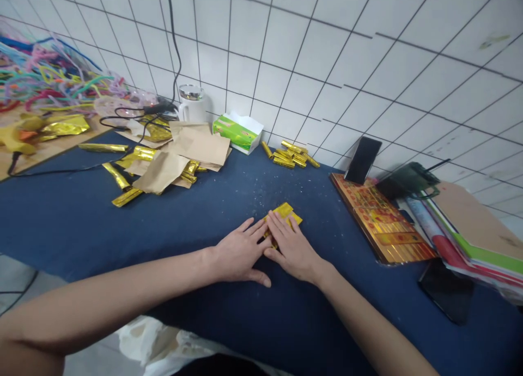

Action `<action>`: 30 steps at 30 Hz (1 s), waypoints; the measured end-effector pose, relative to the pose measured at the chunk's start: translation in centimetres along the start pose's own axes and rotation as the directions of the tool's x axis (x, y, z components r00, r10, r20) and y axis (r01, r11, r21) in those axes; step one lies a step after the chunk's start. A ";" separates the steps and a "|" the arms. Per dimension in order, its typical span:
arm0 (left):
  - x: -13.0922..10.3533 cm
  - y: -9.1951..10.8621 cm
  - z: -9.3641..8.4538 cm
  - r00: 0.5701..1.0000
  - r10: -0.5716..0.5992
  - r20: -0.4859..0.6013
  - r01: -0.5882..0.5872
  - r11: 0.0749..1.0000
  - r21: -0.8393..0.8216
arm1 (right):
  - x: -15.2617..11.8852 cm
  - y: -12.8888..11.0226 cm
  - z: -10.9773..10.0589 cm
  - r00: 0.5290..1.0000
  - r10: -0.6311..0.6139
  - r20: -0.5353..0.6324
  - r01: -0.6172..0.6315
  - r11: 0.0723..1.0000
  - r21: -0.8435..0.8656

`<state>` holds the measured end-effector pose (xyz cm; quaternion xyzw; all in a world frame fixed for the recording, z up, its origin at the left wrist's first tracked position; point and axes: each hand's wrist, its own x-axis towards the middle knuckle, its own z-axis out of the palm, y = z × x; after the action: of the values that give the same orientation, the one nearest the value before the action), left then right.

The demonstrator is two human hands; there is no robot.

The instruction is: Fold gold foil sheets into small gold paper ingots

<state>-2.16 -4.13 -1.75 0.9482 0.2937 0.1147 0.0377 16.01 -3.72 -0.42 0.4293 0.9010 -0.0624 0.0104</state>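
A piece of gold foil paper lies on the dark blue tabletop, partly covered by my hands. Flat on top of it rests my right hand, fingers stretched out. My left hand lies beside it with spread fingers, their tips at the foil's left edge and against the right hand. How the foil is folded beneath the fingers is hidden. Farther back, by the wall, sits a small pile of gold foil rolls.
Brown paper sheets and more gold pieces lie at the left. Behind them stand a white mug and a green tissue pack. Colourful pipe cleaners heap far left. At the right are a phone, an orange-gold pack and folders.
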 end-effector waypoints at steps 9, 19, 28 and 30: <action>0.5 0.1 -0.2 0.998 -0.044 -0.036 0.045 0.999 0.010 | -1.0 2.1 0.8 0.992 0.118 -0.044 -0.120 0.992 -0.035; 0.8 0.2 -0.5 0.998 -0.056 -0.038 0.057 0.998 0.028 | 1.0 2.2 -0.8 0.985 -0.036 -0.171 0.011 0.990 -0.143; 1.3 0.7 0.3 0.993 -0.104 -0.059 0.108 0.991 0.078 | 0.5 2.9 0.5 0.983 -0.048 -0.176 0.030 0.994 -0.103; 1.5 0.6 0.2 0.992 -0.106 -0.071 0.112 0.990 0.082 | 0.5 2.7 0.3 0.981 -0.041 -0.189 0.022 0.995 -0.099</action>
<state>-0.55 -3.74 -1.59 0.9272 0.3509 0.1310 -0.0067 17.83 -1.68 -1.09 0.4179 0.9065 0.0224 -0.0563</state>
